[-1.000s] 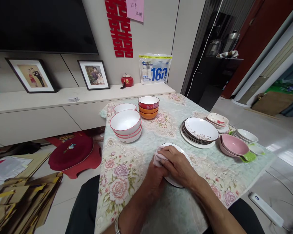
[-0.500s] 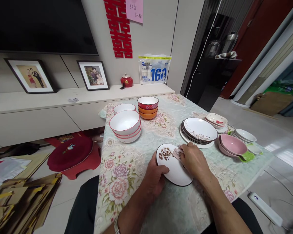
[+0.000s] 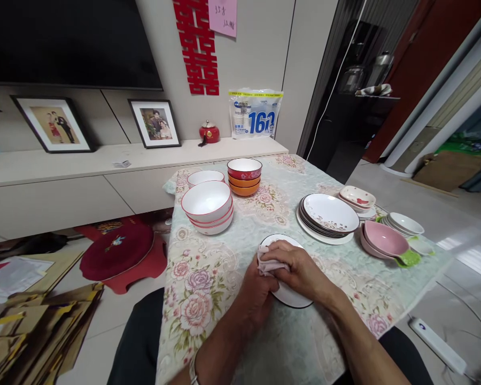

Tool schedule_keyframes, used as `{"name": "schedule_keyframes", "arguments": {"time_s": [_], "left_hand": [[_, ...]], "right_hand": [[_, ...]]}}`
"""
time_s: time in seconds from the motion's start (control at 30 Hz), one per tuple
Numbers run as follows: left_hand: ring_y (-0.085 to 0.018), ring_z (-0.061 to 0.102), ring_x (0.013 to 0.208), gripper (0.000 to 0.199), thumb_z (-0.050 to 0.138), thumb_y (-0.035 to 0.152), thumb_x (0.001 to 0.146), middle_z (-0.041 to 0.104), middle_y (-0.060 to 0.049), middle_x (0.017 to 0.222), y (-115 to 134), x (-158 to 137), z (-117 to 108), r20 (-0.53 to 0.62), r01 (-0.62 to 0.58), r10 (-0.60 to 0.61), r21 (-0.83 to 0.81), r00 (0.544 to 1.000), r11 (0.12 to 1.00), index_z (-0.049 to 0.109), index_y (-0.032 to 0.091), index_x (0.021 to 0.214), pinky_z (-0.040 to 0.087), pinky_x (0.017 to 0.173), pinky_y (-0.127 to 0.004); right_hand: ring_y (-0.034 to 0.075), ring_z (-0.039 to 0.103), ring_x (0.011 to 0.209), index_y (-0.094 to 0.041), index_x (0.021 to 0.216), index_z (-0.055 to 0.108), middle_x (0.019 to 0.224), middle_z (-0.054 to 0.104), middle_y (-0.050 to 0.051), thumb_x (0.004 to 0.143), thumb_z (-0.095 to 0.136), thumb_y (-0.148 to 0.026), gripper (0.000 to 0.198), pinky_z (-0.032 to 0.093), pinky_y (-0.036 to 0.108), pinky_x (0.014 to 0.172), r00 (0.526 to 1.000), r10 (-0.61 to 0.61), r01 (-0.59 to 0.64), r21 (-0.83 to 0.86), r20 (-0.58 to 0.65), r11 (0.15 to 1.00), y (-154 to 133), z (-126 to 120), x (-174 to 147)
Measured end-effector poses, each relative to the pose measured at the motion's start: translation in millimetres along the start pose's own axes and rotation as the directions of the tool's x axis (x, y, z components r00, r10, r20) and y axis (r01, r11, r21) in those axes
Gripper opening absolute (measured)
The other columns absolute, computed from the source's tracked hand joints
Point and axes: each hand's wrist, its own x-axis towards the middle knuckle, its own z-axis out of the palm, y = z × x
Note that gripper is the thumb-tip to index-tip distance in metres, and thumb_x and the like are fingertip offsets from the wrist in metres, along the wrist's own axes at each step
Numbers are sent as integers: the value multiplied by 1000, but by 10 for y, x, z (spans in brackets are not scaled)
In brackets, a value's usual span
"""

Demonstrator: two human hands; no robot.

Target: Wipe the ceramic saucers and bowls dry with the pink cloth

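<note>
A white plate with a dark rim (image 3: 292,297) is held low over the near part of the table. My left hand (image 3: 256,291) grips its left edge, with the thumb over the upper face. Bunched in my right hand (image 3: 299,267) is a pale pink cloth (image 3: 269,262), pressed on the plate's left rim beside the left fingers. Both hands and the cloth cover the plate's brown flower print. Beyond the right hand stands a stack of white plates with dark rims (image 3: 331,214).
White bowls with red rims (image 3: 207,200) and a red bowl on orange ones (image 3: 244,170) stand at the back left. Pink leaf-handled bowls (image 3: 385,239), small white bowls (image 3: 404,223) and spotted dishes (image 3: 357,197) line the right side. A red stool (image 3: 118,251) is left of the table.
My right hand has swept the cloth leftward across the plate, from its upper right to its left rim. The left hand keeps its hold.
</note>
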Motion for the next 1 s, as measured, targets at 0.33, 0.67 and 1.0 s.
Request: {"name": "schedule_keyframes", "arguments": {"time_s": [0.33,0.67,1.0], "left_hand": [[-25,66,89,75,54,0,46,72,-6,96,42,-34,37,-87,25,-28,-36,996,999,53,17,119,51,72,-32],[-25,66,93,87,49,-4,43,73,-5,102,-35,-26,59,3,18,-17,-51,1000,999,53,21,126,51,76,-32],[-15,56,63,45,49,-2,40,60,3,63,-43,-33,23,8,73,-73,9,997,997,59,17,80,37,57,-24]], "right_hand": [[27,60,96,-15,114,68,102,62,13,89,53,-15,29,44,34,79,819,491,-574,-449,-297,685,295,-179,-141],[30,53,98,-11,117,66,107,65,17,89,49,-8,33,44,41,86,907,267,-411,-541,-326,734,293,-61,-87],[23,51,106,-22,121,62,121,64,6,91,49,-7,36,45,38,93,994,-96,90,-112,-47,990,-46,58,17]]}}
